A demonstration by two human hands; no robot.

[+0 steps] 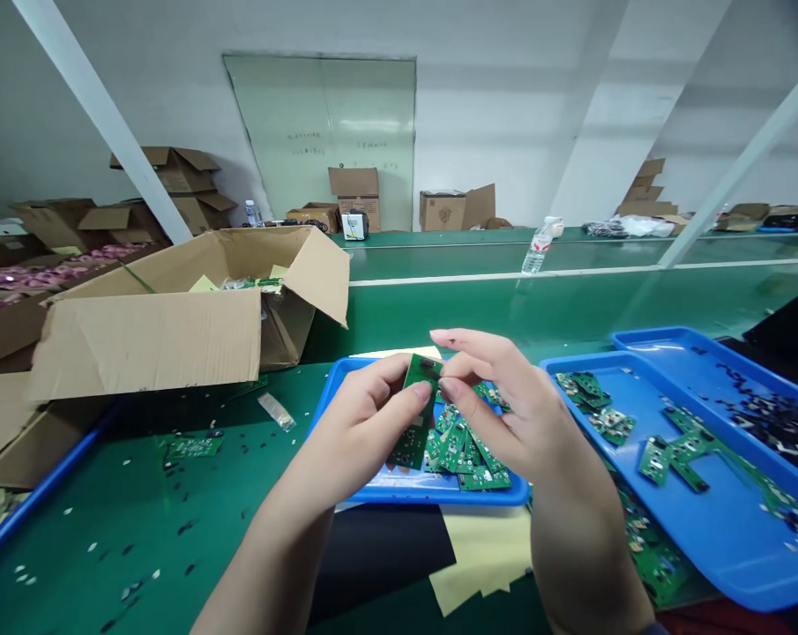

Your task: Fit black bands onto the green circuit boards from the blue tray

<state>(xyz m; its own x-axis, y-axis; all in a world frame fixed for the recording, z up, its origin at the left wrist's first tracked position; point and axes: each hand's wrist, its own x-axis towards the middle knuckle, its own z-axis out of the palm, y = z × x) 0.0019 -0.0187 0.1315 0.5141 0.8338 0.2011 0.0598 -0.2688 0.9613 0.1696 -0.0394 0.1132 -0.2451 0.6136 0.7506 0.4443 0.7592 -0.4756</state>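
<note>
A green circuit board point(412, 437) is held up at a slant in my left hand point(365, 419), the thumb lying across its face and the fingers behind it. My right hand point(510, 401) meets the board's upper right edge with thumb and fingertips pinched together, by a small dark part point(430, 369); the index finger sticks out above. Whatever the pinch holds is too small to make out. Beneath both hands sits a blue tray point(431, 496) with a heap of green circuit boards point(461, 445), partly covered by the hands.
At left stands a large open cardboard box point(153, 339). Two blue trays are at right, a nearer tray point(735, 538) with boards and a farther tray point(656, 339) with small black parts point(769, 414). Yellow paper point(484, 551) lies in front. A water bottle point(537, 247) stands farther back.
</note>
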